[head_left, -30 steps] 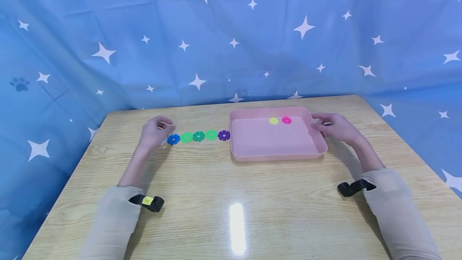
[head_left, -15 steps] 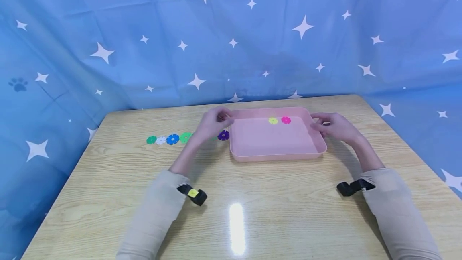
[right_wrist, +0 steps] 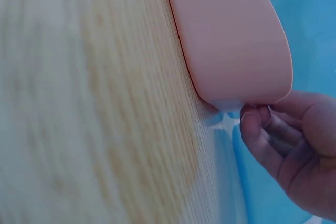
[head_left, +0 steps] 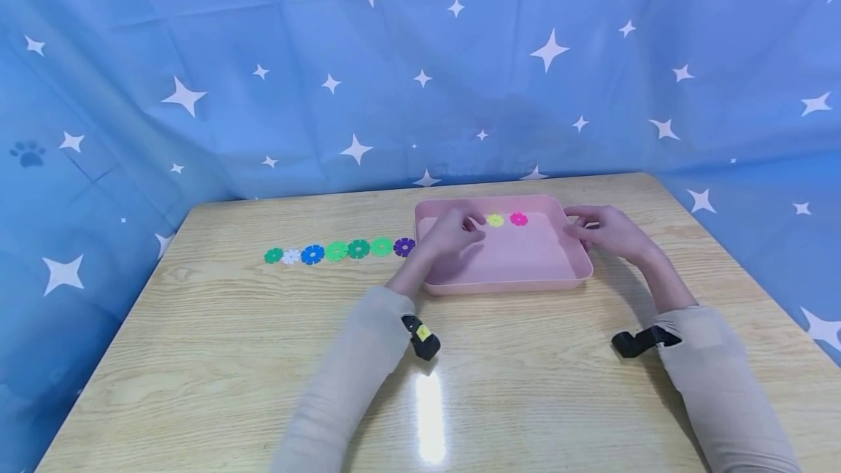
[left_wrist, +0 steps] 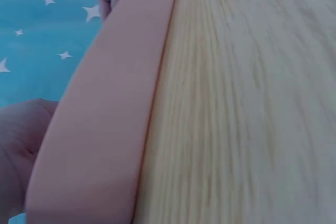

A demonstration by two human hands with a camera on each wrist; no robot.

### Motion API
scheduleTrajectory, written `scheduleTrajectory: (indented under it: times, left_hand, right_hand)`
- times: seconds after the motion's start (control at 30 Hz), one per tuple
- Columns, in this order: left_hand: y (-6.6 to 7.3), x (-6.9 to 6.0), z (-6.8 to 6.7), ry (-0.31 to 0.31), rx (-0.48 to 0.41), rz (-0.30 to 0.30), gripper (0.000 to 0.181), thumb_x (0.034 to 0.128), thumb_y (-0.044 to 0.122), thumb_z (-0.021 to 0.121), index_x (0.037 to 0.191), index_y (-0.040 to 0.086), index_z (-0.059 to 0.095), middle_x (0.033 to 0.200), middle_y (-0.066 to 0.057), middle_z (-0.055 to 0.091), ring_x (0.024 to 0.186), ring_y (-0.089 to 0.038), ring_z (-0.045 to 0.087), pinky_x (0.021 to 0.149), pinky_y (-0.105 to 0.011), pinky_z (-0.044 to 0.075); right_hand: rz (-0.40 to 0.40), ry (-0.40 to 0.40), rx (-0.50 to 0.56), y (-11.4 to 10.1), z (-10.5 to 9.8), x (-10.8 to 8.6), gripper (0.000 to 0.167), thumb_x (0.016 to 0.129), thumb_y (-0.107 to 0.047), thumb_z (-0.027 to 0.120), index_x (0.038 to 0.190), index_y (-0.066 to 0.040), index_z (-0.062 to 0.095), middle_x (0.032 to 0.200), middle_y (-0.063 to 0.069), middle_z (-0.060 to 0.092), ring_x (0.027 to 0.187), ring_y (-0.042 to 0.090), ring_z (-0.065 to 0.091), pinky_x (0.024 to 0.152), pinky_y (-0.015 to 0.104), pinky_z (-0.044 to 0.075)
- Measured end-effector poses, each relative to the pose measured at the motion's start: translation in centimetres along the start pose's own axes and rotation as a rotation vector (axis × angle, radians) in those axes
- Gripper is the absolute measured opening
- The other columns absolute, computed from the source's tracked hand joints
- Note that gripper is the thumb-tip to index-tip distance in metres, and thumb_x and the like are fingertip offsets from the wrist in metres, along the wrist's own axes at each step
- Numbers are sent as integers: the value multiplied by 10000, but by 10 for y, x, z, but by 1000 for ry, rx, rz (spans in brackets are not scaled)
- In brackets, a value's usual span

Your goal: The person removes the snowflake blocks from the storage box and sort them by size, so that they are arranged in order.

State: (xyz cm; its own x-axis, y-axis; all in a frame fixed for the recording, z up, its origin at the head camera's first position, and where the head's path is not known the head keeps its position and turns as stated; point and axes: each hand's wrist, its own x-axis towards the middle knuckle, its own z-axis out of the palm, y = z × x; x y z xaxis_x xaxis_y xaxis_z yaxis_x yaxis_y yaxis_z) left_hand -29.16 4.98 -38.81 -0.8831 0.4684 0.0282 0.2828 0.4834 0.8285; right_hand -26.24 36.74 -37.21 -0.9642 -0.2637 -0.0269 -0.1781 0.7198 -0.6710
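Note:
A shallow pink tray (head_left: pixel 506 254) stands on the table, holding a yellow notched plastic disc (head_left: pixel 496 220) and a pink one (head_left: pixel 519 219) near its back wall. My left hand (head_left: pixel 453 231) is over the left part of the tray, fingers loosely bent towards the yellow disc and apart from it. Only part of that hand shows in the left wrist view, behind the tray wall (left_wrist: pixel 100 98). At the tray's right end, my right hand (head_left: pixel 607 230) pinches the rim between thumb and fingers; the right wrist view shows these fingers (right_wrist: pixel 254 129) against the outer wall.
Left of the tray runs a row of several notched discs, from a green disc (head_left: pixel 274 255) past a white disc (head_left: pixel 291 255) and a blue disc (head_left: pixel 312 254) to a purple disc (head_left: pixel 404 247). A starry blue curtain (head_left: pixel 394 122) hangs behind the table (head_left: pixel 296 341).
My left hand has moved right from the row's left end to over the tray, uncovering a green and a white disc there. My right hand stays at the tray's rim.

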Motion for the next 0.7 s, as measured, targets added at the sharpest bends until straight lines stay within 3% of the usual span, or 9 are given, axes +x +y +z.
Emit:
scheduleTrajectory:
  times: [0.17,0.33,0.43,0.57,0.7]
  left_hand:
    - [3,13,17,8,83,7,317,1003,149,631,1307,58,633,1209,-58,622,1011,-154,585,930,-285,497]
    - [6,16,23,19,207,-10,347,1013,199,615,1349,113,625,1324,-49,593,1124,-162,541,1023,-324,461]
    - [7,16,24,22,254,-11,258,1011,237,626,1244,135,663,1259,-33,595,1124,-167,526,985,-311,471]
    - [7,16,26,36,272,-33,144,991,261,665,1055,137,631,1078,-14,567,984,-166,530,837,-281,476]
    - [8,14,29,45,250,-80,197,976,258,692,1050,115,581,1031,-6,530,939,-168,519,815,-273,462]
  right_hand:
    - [2,0,18,2,-1,-1,499,1017,-189,620,1425,69,494,935,140,661,738,155,604,651,309,512]
    - [-7,0,9,0,0,0,488,1016,-182,619,1422,63,501,925,146,659,725,162,606,655,312,499]
    - [-8,3,-5,-2,-1,0,487,1016,-185,617,1420,62,504,923,145,658,726,163,608,658,316,496]
    - [-11,6,-10,-2,-1,0,489,1016,-195,620,1418,60,506,921,142,658,731,164,609,663,318,497]
    - [-8,2,0,-1,-1,-1,492,1016,-198,622,1416,62,507,920,139,660,730,155,605,664,310,500]
